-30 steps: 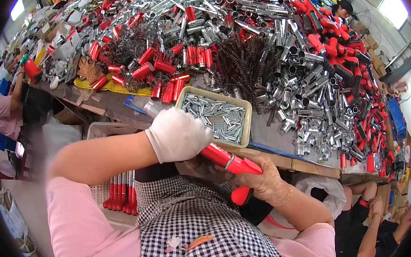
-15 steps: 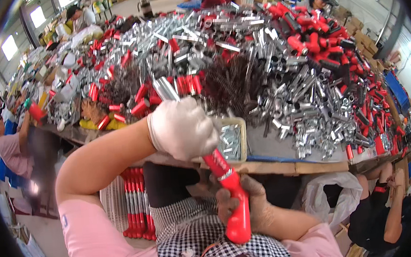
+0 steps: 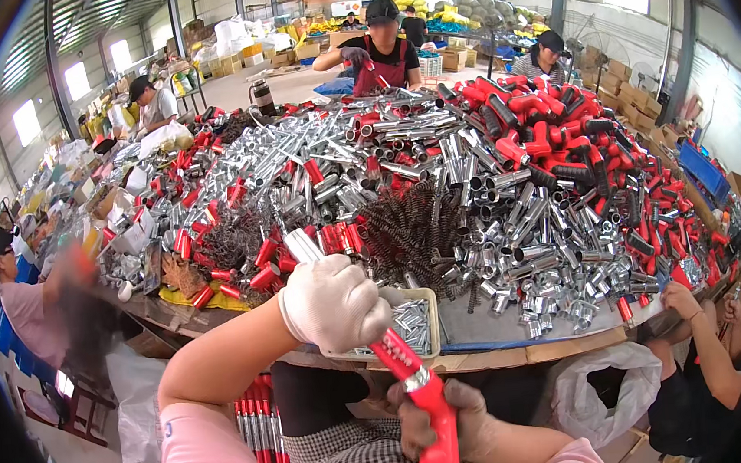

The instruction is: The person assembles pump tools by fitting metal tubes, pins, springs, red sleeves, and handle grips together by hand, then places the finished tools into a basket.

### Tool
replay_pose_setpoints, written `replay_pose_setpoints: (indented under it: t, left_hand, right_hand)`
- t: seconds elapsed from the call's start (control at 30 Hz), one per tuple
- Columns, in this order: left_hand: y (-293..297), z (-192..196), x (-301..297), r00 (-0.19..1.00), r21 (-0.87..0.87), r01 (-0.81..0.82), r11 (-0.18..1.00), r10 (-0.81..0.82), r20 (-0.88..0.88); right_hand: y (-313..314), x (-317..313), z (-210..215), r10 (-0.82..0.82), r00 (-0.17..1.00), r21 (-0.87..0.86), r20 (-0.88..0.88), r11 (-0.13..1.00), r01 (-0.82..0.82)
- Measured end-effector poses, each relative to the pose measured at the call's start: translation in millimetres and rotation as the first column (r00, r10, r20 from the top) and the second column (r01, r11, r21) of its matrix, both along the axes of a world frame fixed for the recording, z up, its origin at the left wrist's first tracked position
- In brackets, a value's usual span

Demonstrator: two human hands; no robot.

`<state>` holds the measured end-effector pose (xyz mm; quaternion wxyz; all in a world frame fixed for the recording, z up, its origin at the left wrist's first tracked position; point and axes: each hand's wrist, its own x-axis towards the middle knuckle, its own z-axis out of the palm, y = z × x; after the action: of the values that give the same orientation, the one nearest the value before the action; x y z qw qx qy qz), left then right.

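Note:
A red and chrome tubular tool (image 3: 440, 435) slants across in front of my body, its rounded red handle low and its bare silver tube end up by the pile. My left hand (image 3: 339, 304), in a white knit glove, is closed around its upper part. Lower down, my right hand (image 3: 465, 415), with dark-covered fingers, grips the red handle. Just beyond my left hand, on the table edge, a pale tray (image 3: 433, 322) holds small silver pins. Dark coil springs (image 3: 414, 232) lie in a heap past it, beside short chrome tubes (image 3: 545, 239).
Red handles (image 3: 545, 126) are piled at the far right. Under the table stand several red-and-silver rods (image 3: 262, 427). An open white sack (image 3: 608, 391) hangs at the right. Another person (image 3: 382, 52) works across the table; others sit at both sides.
My view has tilted up, showing more of the room. Both hands still hold the tool, which sits lower in the picture. At right, a person's hand has come up to the table edge.

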<state>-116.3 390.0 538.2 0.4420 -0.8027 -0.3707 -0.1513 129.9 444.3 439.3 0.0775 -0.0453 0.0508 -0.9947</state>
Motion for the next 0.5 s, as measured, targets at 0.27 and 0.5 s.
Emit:
replay_pose_setpoints:
  t: [0.27,0.5]
  left_hand:
    - [-29,-67,27,0.666,-0.982,0.121,0.144,0.722,0.188]
    - [-35,-67,56,0.428,-0.590,0.712,-0.382,0.901,-0.066]
  right_hand:
    - [86,-3,38,0.454,0.740,-0.050,-0.496,-0.866,0.498]
    - [86,6,39,0.760,0.511,-0.261,-0.402,-0.630,0.732]
